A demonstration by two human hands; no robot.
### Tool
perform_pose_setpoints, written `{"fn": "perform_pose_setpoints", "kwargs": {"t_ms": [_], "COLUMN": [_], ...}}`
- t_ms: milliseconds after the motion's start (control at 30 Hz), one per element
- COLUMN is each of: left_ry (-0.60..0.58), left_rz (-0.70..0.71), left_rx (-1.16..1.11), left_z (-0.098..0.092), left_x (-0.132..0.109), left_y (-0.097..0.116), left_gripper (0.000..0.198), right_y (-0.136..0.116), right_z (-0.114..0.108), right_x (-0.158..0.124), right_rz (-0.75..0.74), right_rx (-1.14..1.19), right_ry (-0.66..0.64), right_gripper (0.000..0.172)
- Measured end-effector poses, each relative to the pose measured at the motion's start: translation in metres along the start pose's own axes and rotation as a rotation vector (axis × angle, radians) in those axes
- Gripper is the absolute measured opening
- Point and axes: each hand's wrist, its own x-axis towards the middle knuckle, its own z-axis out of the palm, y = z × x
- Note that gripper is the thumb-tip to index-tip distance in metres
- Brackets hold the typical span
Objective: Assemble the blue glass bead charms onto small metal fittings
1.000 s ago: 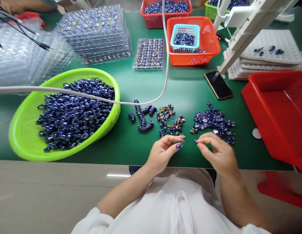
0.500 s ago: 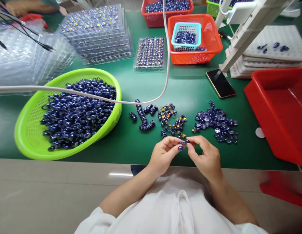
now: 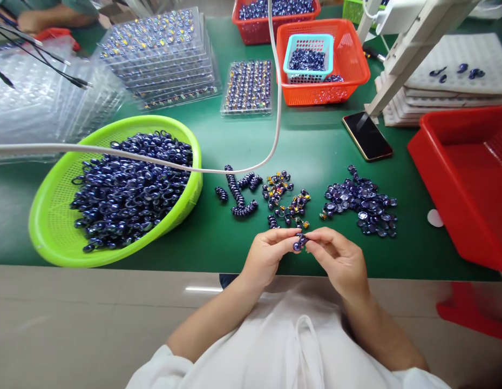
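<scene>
Close to the table's front edge, my left hand [image 3: 264, 255] pinches a small shiny dark-blue ring-like part [image 3: 299, 242] between thumb and forefinger. My right hand [image 3: 343, 263] grips the same part from the other side, its fingertips almost meeting the left ones. The fingers cover much of the part. Just beyond my hands lies a loose pile of blue and gold pieces [image 3: 298, 204]. Left of that, rows of dark-blue rings [image 3: 243, 209] rest nested together. Flat dark-blue caps [image 3: 358, 202] are heaped to the right.
A lime-green basket [image 3: 44, 221] full of dark-blue rings stands left, crossed by a white cable [image 3: 154, 159]. Behind are stacked clear trays [image 3: 178, 81], a single filled tray [image 3: 248, 89] and an orange basket [image 3: 348, 81]. A phone [image 3: 367, 136] and red bin [image 3: 441, 178] are right.
My hands have shifted slightly left and the held part has turned between the fingertips. The right fingertips have moved closer to the left ones. The piles look unchanged.
</scene>
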Motion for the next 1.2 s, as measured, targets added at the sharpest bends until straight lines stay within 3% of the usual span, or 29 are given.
{"fn": "perform_pose_setpoints", "kwargs": {"t_ms": [300,567,833,1200], "left_ry": [0.055,-0.033,-0.034,-0.077], "left_rz": [0.209,0.546,0.493,0.617], "left_rx": [0.303,0.584,0.567,0.647], "left_z": [-0.001,-0.005,-0.007,-0.009], "left_x": [-0.009,-0.015,-0.013,-0.017], "left_y": [0.002,-0.003,-0.004,-0.002], "left_gripper": [0.022,0.016,0.016,0.014], "right_y": [-0.001,-0.004,0.002,0.0], "right_z": [0.003,0.006,0.003,-0.002], "right_x": [0.002,0.003,0.0,0.003], "right_rz": [0.022,0.037,0.028,0.108], "right_rx": [0.027,0.009,0.009,0.137], "right_ry": [0.035,0.084,-0.047,-0.11], "right_gripper": [0.008,0.006,0.014,0.012]}}
